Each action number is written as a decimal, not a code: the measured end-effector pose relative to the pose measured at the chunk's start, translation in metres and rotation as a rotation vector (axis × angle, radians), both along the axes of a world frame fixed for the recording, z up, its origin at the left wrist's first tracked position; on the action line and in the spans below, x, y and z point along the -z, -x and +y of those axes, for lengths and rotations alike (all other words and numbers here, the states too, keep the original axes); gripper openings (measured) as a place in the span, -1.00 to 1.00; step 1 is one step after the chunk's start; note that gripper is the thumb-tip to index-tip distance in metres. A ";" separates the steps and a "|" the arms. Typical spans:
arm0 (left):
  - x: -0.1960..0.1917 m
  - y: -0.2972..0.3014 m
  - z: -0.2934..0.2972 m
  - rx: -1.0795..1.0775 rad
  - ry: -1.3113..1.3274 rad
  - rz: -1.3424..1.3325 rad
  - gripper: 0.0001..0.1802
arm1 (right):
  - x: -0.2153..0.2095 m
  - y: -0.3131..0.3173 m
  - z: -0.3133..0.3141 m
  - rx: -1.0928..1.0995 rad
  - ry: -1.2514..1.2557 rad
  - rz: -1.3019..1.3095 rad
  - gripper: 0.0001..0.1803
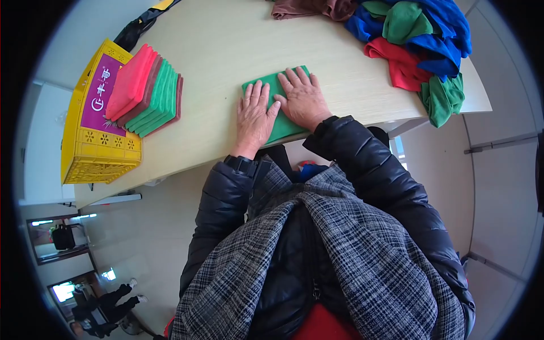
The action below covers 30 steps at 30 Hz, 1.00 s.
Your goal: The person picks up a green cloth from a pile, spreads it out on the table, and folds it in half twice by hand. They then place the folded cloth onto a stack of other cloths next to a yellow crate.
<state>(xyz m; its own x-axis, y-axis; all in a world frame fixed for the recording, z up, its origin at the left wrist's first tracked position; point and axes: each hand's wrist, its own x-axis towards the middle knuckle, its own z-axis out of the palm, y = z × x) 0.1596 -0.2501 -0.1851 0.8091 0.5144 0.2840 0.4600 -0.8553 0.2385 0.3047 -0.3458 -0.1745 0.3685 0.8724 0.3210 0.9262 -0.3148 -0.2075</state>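
Note:
A green cloth (pixel 288 126), folded into a flat rectangle, lies at the table's near edge in front of me. My left hand (pixel 256 116) rests flat on its left side with the fingers stretched out. On the right side of the same cloth, my right hand (pixel 303 97) presses down with spread fingers, its thumb touching or nearly touching the left hand. The palms hide much of the cloth. To the left stands a stack of folded cloths (pixel 152 93) in red, brown and green, leaning against a yellow basket.
The yellow plastic basket (pixel 107 148) with a purple panel stands at the table's left end. A loose heap of blue, green and red cloths (pixel 422 42) fills the right end, some hanging over the edge. A brown cloth (pixel 314 8) lies at the back. Another person (pixel 102 309) is far off, lower left.

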 end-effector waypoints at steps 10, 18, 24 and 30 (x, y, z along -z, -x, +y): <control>-0.012 0.046 -0.033 -0.055 0.092 -0.294 -0.43 | -0.003 0.000 -0.007 -0.060 0.055 -0.008 -0.30; 0.010 0.134 -0.069 -0.368 1.014 -0.704 -0.56 | -0.007 0.035 -0.011 -0.254 0.042 -0.023 -0.29; 0.017 0.140 -0.064 -0.291 2.062 -1.168 -0.55 | -0.017 0.086 -0.024 -0.488 0.022 0.024 -0.33; -0.032 0.161 -0.054 -0.280 1.703 -1.020 -0.54 | -0.007 0.052 -0.039 -0.426 -0.135 0.280 -0.44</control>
